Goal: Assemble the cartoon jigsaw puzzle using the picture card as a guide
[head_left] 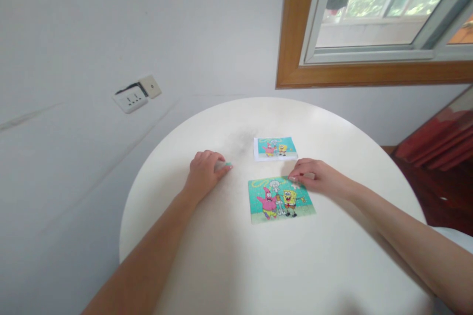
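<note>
A jigsaw puzzle (268,203) with cartoon figures on a teal background lies flat on the white round table (273,261). Near its upper right corner a small white gap shows. My right hand (314,175) pinches at the puzzle's top edge, its fingertips on a puzzle piece mostly hidden under them. To the left, apart from the puzzle, my left hand (204,173) rests on the table with curled fingers. A small teal puzzle piece (228,164) shows at its thumb tip, between thumb and index finger.
Behind the puzzle lies a white-edged reference picture (275,147) of the same scene. A wall socket (131,98) is on the wall at left. The wood-framed window (295,71) is at upper right, with a red curtain (436,130) below it.
</note>
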`<state>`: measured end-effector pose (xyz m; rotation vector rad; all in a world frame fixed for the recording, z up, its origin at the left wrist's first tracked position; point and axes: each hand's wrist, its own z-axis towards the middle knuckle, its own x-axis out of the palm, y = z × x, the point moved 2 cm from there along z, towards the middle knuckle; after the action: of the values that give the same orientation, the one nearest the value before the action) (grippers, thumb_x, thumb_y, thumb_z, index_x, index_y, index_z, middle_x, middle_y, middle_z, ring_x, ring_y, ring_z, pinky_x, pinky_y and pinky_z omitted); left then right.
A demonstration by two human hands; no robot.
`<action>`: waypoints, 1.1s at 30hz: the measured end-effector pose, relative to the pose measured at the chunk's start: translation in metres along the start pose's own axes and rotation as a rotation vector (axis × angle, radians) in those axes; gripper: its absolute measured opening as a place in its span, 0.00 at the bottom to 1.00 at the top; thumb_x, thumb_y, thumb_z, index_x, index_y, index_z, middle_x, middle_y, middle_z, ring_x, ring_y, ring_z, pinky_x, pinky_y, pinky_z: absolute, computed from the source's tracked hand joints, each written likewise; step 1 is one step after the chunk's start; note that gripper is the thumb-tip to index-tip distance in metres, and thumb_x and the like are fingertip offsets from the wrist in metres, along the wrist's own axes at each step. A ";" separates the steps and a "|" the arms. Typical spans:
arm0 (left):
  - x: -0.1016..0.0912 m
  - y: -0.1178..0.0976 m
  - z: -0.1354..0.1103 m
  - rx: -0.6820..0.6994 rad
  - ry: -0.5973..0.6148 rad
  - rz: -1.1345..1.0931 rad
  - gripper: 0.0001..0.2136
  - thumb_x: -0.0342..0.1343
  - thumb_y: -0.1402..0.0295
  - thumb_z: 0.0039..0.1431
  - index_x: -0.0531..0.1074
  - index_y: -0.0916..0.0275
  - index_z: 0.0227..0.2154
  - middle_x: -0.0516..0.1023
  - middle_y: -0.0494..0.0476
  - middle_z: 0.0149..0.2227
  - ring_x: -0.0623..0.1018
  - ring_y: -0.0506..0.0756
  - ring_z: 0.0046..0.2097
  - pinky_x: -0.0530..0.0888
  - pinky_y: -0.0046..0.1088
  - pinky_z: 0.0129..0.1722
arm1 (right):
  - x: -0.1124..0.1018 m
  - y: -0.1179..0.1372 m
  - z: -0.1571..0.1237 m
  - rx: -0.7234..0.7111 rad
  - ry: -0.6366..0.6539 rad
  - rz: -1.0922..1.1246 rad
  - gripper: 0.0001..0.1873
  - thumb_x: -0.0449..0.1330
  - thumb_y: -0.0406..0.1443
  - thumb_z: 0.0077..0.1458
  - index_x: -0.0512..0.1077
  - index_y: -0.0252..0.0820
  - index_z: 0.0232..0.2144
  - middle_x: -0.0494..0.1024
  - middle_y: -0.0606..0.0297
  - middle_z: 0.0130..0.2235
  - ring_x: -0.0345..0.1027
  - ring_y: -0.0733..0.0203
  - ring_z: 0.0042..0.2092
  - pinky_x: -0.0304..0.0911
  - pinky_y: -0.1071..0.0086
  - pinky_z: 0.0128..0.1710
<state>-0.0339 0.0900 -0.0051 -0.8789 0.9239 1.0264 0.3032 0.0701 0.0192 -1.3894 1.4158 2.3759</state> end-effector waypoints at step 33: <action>-0.029 -0.084 -0.014 0.230 -0.290 -0.383 0.12 0.49 0.65 0.66 0.72 0.61 0.29 0.74 0.55 0.31 0.73 0.54 0.37 0.71 0.30 0.38 | 0.023 0.019 0.005 0.161 -0.141 0.347 0.17 0.57 0.46 0.60 0.78 0.39 0.34 0.75 0.64 0.31 0.66 0.65 0.31 0.61 0.70 0.31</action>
<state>0.0354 0.0457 0.0305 -0.6592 0.5839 0.6775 0.2778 0.0539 0.0168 -0.9854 1.8877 2.4222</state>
